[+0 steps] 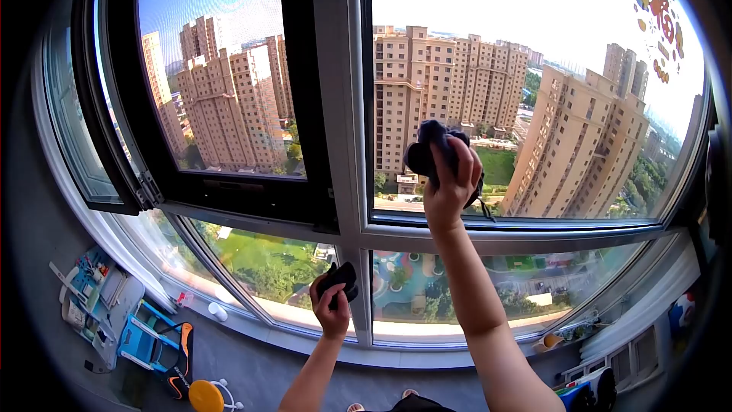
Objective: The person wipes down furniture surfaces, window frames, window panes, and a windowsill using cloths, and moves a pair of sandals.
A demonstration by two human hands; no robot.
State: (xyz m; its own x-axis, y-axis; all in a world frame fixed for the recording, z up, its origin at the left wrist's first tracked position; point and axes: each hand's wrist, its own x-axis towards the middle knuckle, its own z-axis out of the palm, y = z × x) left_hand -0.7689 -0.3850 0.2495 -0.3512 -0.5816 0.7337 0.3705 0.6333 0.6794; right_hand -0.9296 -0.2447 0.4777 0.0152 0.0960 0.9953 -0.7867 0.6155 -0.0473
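Raised against the large right window pane (427,53), my right hand (454,187) grips a bunched dark cloth (436,154), with a thin loose end hanging at its right. My left hand (332,311) is lower, near the vertical grey window frame (354,275), its fingers wrapped round a small black object (340,282); what exactly it is cannot be made out. Behind that hand is a lower glass pane (263,263).
At the left, a dark-framed screen window (221,178) stands beside an opened sash (84,91). Below are a cluttered desk (126,297), blue folding chair (141,342), yellow stool (206,397) and a white cup (218,311) on the sill. Red stickers (662,11) mark the upper right glass.
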